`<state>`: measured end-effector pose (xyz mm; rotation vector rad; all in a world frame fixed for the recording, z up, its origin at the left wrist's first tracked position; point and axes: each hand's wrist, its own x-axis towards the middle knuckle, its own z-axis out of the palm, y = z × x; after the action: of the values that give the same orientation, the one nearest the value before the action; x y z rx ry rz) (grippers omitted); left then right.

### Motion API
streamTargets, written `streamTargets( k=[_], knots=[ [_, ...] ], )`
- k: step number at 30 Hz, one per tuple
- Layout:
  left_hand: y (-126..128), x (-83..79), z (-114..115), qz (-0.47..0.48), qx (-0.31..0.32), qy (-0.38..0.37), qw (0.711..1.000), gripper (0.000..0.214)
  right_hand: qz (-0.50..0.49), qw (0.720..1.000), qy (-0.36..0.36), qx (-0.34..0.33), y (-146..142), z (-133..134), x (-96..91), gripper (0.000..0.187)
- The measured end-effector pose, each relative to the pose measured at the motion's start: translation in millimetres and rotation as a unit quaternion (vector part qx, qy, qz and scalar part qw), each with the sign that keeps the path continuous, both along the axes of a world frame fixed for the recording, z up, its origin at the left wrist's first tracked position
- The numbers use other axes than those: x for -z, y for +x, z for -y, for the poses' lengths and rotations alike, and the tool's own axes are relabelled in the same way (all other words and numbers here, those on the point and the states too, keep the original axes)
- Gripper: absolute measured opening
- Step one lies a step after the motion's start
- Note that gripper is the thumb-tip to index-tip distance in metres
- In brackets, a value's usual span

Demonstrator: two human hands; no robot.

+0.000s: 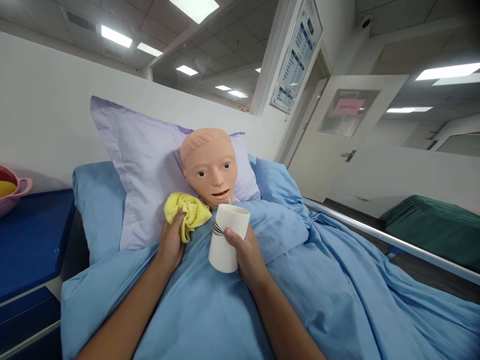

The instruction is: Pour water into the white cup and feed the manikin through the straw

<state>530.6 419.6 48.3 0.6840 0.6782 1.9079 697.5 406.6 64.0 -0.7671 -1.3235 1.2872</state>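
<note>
In the head view, a bald manikin [210, 165] lies with its head on a lilac pillow [138, 175], mouth slightly parted. My left hand [171, 245] is closed on a crumpled yellow towel [187, 212], which rests beside the manikin's chin and neck. A white cup [223, 252] with thin black stripes is gripped by my right hand [247, 252], its thumb across the front. The cup stands almost upright just below the chin. A short pale tip shows behind its rim; what it belongs to I cannot tell. The cup's contents are hidden.
Blue bedding [318, 280] covers the bed and the manikin's body. A metal bed rail [393, 242] runs along the right. At the left stands a blue-topped cabinet [33, 240] with a pink basin [11, 195] on it. Behind the pillow is a white wall [45, 110].
</note>
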Motion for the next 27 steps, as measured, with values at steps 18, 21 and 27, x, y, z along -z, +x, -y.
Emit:
streamTargets(
  k=[18, 21, 27],
  knots=[
    [0.3, -1.4, 3.3, 0.004, 0.022, 0.003, 1.000, 0.047, 0.085, 0.995, 0.040, 0.013, -4.0, 4.5, -3.6, 0.057],
    [0.1, -1.4, 2.8, 0.005, 0.022, 0.001, 1.000, 0.046, 0.089, 0.995, 0.049, 0.006, -4.0, 6.4, -5.4, 0.057],
    [0.3, -2.5, 4.1, 0.005, 0.026, 0.004, 1.000, 0.044, 0.088, 0.995, 0.045, -0.004, -4.9, 7.5, -7.1, 0.059]
  ],
)
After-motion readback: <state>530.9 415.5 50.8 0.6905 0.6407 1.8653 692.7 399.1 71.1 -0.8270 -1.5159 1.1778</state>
